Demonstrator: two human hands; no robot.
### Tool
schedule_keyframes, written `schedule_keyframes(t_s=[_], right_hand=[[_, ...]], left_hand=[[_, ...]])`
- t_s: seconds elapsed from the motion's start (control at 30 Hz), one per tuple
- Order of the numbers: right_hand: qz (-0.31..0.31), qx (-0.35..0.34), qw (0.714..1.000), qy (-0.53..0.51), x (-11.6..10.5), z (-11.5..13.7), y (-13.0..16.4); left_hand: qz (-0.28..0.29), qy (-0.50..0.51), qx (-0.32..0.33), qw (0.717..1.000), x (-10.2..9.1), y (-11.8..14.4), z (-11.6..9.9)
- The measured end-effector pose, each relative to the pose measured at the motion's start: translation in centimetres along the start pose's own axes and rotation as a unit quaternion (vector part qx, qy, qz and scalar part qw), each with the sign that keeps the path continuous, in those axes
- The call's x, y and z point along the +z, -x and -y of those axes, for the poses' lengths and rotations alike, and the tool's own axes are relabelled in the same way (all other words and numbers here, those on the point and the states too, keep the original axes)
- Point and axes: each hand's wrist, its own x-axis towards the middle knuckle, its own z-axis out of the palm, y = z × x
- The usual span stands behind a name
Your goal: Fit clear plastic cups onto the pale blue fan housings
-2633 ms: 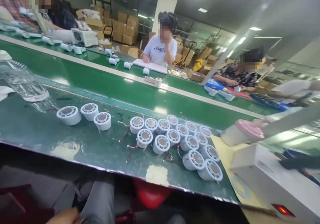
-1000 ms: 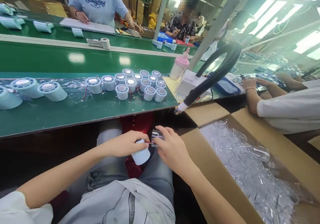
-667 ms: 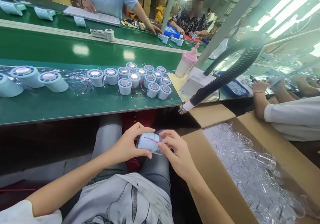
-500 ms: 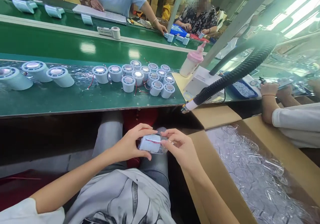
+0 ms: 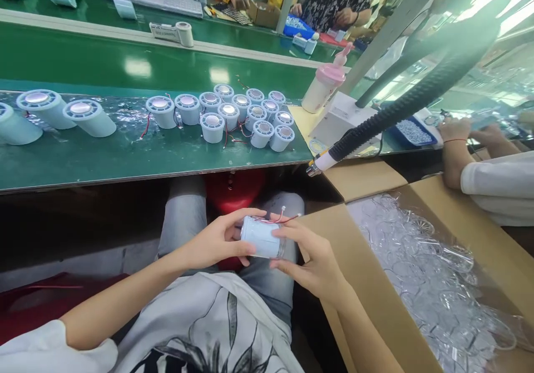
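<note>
Over my lap, a pale blue cylindrical housing [image 5: 262, 238] lies on its side between my two hands. My left hand [image 5: 227, 239] wraps its left end, thumb along the front. Around the right end, near a clear plastic edge, are the fingers of my right hand [image 5: 306, 250]. Thin red and dark wires [image 5: 287, 217] with small white connectors stick out above the housing by my right fingers. On the green bench ahead stand several similar pale blue cylinders [image 5: 212, 127] with wires and round silvery centres.
An open cardboard box [image 5: 375, 306] of clear plastic parts [image 5: 434, 284] stands at my right. A black flexible hose [image 5: 375, 123] with a metal tip reaches over the bench edge. A pink-lidded bottle [image 5: 321, 86] stands behind. Co-workers sit across the green conveyor [image 5: 104, 56] and at right.
The housing has turned in my hands, so its wires now stick up at the top right. My right hand has shifted its grip. Across the conveyor, a co-worker's hand has lifted a pale part.
</note>
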Motion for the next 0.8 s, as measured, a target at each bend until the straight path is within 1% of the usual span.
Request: schedule_keyframes(t_s=[0.17, 0.23, 0.33, 0.43, 0.5, 0.57, 0.63, 0.73, 0.8], right_hand=[[0.006, 0.039, 0.998, -0.054, -0.3, -0.8, -0.2], [0.01, 0.057, 0.995, -0.078, -0.6, -1.0, -0.4], [0.011, 0.076, 0.992, -0.1, -1.2, -1.4, -0.5], [-0.002, 0.092, 0.987, -0.128, -1.3, -2.4, -0.4], [-0.045, 0.106, 0.981, -0.155, -0.8, -3.7, -0.1], [-0.12, 0.125, 0.967, -0.185, -0.1, -5.5, 0.0], [-0.201, 0.142, 0.945, -0.216, 0.6, -7.6, -0.3], [-0.285, 0.144, 0.916, -0.244, 1.2, -10.8, -1.3], [-0.312, 0.127, 0.909, -0.245, 1.2, -12.4, -2.1]], left_hand=[[0.012, -0.095, 0.023, 0.995, -0.6, -0.2, -0.9], [0.024, -0.112, 0.034, 0.993, -0.5, -0.4, -1.6], [0.027, -0.113, 0.041, 0.992, -0.3, -0.8, -2.0], [0.019, -0.065, 0.022, 0.997, -0.3, -2.1, -1.3], [0.0, -0.018, 0.016, 1.0, -0.5, -3.9, -0.4], [-0.024, 0.022, 0.022, 0.999, -0.8, -6.6, 0.4], [-0.036, 0.057, 0.032, 0.997, -1.0, -9.9, 1.1], [-0.02, 0.085, 0.043, 0.995, -1.6, -14.6, 1.4], [-0.005, 0.075, 0.047, 0.996, -2.2, -16.9, 1.2]])
